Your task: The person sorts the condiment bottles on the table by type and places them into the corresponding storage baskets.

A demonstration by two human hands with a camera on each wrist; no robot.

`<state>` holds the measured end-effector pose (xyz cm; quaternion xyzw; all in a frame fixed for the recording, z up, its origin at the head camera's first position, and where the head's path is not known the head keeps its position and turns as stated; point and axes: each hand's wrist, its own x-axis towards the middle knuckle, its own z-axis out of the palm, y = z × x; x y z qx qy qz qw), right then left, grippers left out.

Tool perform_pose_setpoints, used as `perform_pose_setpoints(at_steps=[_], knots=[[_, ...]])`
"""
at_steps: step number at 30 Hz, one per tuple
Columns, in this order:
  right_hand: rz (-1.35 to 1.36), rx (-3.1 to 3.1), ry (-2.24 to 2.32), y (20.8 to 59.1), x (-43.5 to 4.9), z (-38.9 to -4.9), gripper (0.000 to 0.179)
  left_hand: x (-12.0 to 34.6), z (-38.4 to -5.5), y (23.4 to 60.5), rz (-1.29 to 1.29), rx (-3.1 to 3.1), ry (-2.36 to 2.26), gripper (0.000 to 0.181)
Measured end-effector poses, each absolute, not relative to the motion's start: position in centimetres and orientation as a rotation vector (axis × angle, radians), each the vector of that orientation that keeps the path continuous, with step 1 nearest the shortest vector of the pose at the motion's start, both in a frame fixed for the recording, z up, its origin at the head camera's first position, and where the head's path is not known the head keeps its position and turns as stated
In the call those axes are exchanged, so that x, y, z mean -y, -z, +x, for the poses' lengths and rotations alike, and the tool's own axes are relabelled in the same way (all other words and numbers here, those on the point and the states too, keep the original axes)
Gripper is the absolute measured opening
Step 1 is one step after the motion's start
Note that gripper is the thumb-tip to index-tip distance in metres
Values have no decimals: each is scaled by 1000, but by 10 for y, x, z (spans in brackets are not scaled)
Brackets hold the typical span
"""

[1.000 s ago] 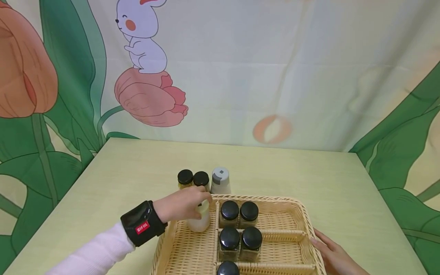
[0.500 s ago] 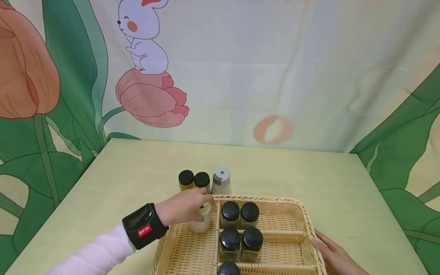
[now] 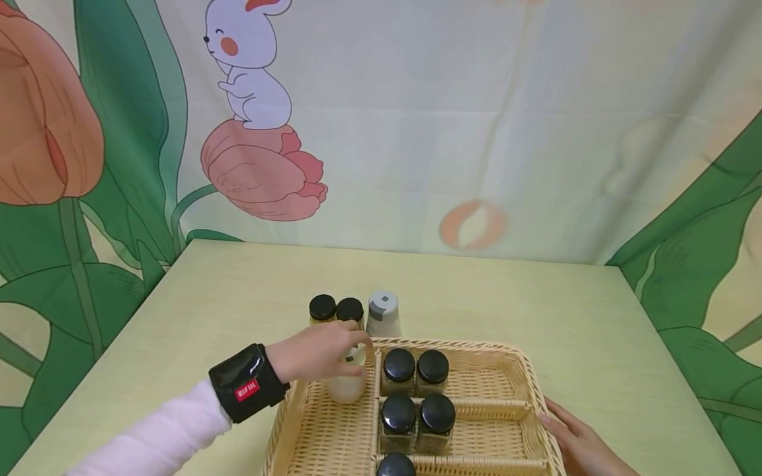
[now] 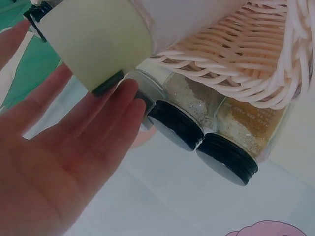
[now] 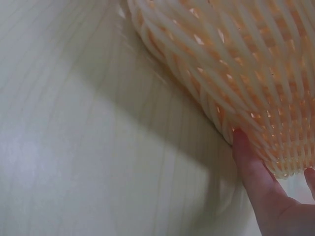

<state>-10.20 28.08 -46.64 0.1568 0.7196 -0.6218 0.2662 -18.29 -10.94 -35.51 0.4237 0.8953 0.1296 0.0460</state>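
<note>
A whitish seasoning bottle [image 3: 346, 389] with a pale yellow-green cap [image 4: 98, 42] stands in the back of the wicker basket's [image 3: 333, 439] long left compartment. Around that cap my left hand [image 3: 318, 354] is spread, its thumb and fingers apart and the cap showing between them. Straight fingers [image 4: 115, 105] lie beside the cap in the left wrist view. At the basket's right side my right hand [image 3: 580, 443] holds the wall, thumb at the rim and a finger [image 5: 251, 167] against the outside weave.
Several black-capped jars [image 3: 399, 413] stand in the basket's divided right compartments. Behind the back rim are two more black-capped jars [image 3: 323, 307] and a grey-capped container [image 3: 383, 314]. A printed curtain [image 3: 411, 145] hangs behind the table [image 3: 506, 291].
My left fingers have spread wider around the cap, the thumb moving away from the index finger. The bottle stays in place, and the right hand keeps its spot on the basket.
</note>
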Motion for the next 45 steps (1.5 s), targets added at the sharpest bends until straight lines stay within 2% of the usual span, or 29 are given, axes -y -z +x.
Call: perform_pose_setpoints(at_steps=[6, 13, 29, 38, 45], knots=[[414, -1914, 1697, 467, -281, -103, 82, 110, -190, 346, 1255, -2714, -462, 29], [408, -1889, 1712, 469, -282, -102, 82, 108, -206, 336, 1189, -2704, -502, 18], [457, -1931, 1693, 467, -283, -105, 83, 92, -249, 332, 1158, -2713, -363, 29], [331, -1839, 1760, 468, -285, -103, 80, 76, -260, 335, 1194, -2699, -302, 31], [353, -1873, 1747, 469, -284, -102, 80, 68, -266, 339, 1190, -2681, -275, 33]])
